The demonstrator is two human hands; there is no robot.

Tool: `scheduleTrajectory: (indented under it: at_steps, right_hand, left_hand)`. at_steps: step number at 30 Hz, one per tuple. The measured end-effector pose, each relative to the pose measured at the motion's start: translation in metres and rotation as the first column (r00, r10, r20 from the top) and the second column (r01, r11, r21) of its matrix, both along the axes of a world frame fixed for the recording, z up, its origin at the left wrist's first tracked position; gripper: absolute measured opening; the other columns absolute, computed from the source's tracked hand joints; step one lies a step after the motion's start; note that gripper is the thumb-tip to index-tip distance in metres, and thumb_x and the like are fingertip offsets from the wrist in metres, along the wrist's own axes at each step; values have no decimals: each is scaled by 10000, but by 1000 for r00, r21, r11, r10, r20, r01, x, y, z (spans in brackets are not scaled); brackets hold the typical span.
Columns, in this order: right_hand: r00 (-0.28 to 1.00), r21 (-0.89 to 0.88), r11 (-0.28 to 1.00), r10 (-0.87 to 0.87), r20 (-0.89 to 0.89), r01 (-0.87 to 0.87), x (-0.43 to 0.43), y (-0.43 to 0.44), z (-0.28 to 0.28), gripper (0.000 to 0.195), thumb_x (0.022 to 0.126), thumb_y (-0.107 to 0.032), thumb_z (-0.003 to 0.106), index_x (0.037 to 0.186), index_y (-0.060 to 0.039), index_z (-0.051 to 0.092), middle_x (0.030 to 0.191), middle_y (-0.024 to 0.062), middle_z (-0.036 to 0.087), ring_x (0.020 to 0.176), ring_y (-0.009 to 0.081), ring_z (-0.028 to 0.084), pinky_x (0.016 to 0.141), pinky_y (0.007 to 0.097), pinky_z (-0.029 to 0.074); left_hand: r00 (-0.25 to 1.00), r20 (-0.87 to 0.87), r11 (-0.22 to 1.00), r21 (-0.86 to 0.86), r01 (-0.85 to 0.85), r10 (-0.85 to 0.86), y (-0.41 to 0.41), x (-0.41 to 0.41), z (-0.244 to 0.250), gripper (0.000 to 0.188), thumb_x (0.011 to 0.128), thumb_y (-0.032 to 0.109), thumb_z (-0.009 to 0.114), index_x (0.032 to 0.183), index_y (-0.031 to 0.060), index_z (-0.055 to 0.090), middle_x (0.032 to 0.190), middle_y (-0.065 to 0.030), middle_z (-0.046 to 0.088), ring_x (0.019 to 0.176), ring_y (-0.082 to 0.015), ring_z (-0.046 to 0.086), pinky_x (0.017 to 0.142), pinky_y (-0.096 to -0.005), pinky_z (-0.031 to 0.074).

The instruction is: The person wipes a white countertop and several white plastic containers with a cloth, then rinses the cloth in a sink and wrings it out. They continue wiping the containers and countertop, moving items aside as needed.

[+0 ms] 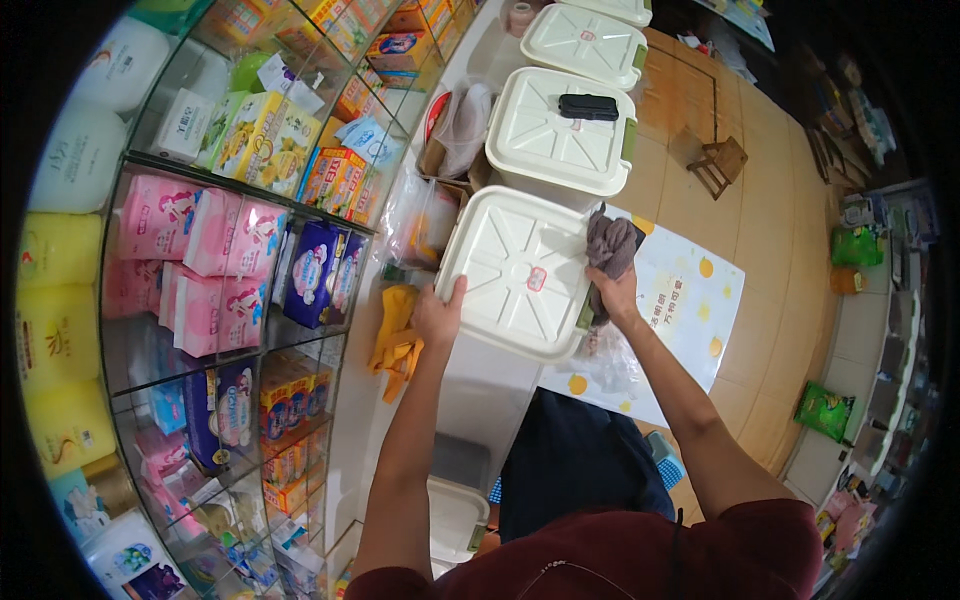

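Observation:
A white plastic storage box lid (510, 259) with radiating ribs and a small red-edged label lies in front of me. My left hand (439, 311) grips its near left edge, thumb on top. At the lid's right edge, by a green latch, my right hand (615, 289) holds a bunched grey-brown cloth (611, 244) against the side. Whether the lid sits on a box beneath is hard to tell. Beyond it stands another lidded white storage box (559, 142), with a black case (589, 107) on top. An orange-yellow cloth (397, 330) lies beside my left hand.
Glass shelves (262, 349) with packaged goods run along the left. More white lidded boxes (585, 41) stand farther along the row. A white printed mat (675, 300) lies to the right, a small wooden stool (718, 165) beyond it. Another lidded box (454, 521) is below my left arm.

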State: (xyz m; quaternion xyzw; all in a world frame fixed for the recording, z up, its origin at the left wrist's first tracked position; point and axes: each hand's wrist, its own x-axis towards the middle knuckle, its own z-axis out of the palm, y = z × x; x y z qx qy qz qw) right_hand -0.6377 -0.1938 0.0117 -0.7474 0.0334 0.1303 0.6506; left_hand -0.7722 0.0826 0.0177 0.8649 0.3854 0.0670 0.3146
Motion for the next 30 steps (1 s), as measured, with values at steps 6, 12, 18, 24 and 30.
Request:
scheduleTrajectory:
  at_steps: [6, 12, 18, 24, 30]
  right_hand:
    - [994, 22, 997, 78, 81, -80, 35, 1, 1, 444, 705, -50, 692, 1119, 2, 539, 1034, 75, 608, 932, 180, 556, 845, 304, 445]
    - [983, 60, 982, 183, -6, -182, 60, -14, -11, 446, 737, -60, 702, 1155, -13, 556, 1087, 53, 596, 979, 180, 539, 872, 303, 428]
    - [954, -50, 953, 298, 11, -297, 21, -10, 41, 634, 790, -38, 603, 1368, 31, 350, 1311, 119, 498, 1233, 213, 440, 1034, 319, 332]
    - [792, -100, 789, 610, 13, -606, -114, -14, 88, 674, 728, 0, 538, 1363, 59, 324, 1253, 172, 503, 1176, 258, 488, 1002, 345, 375]
    - [270, 127, 261, 961, 63, -957, -290, 93, 107, 817, 730, -230, 657, 1386, 58, 265, 1337, 195, 390, 1276, 311, 374, 1051, 426, 318]
  left_hand:
    - [998, -42, 993, -108, -57, 53, -8, 21, 10, 713, 773, 613, 618, 1054, -41, 572, 1006, -242, 632, 954, -406, 601, 851, -448, 462]
    - [987, 4, 976, -149, -156, 159, -22, 27, -3, 861, 716, 693, 611, 1167, -33, 505, 1091, -253, 608, 1019, -399, 591, 876, -452, 465]
    - [960, 166, 945, -279, -173, 225, -38, -50, 5, 752, 823, 542, 592, 1348, 43, 390, 1220, -234, 502, 1155, -382, 485, 939, -459, 422]
    - [952, 124, 923, 236, -304, 282, -74, -327, 54, 610, 754, 190, 686, 1291, 4, 463, 1267, -215, 500, 1189, -375, 458, 1006, -465, 358]
    - [573, 185, 567, 88, -819, 799, -122, -541, 20, 469, 869, 97, 571, 1288, -72, 445, 1307, -254, 470, 1216, -408, 437, 1044, -427, 338]
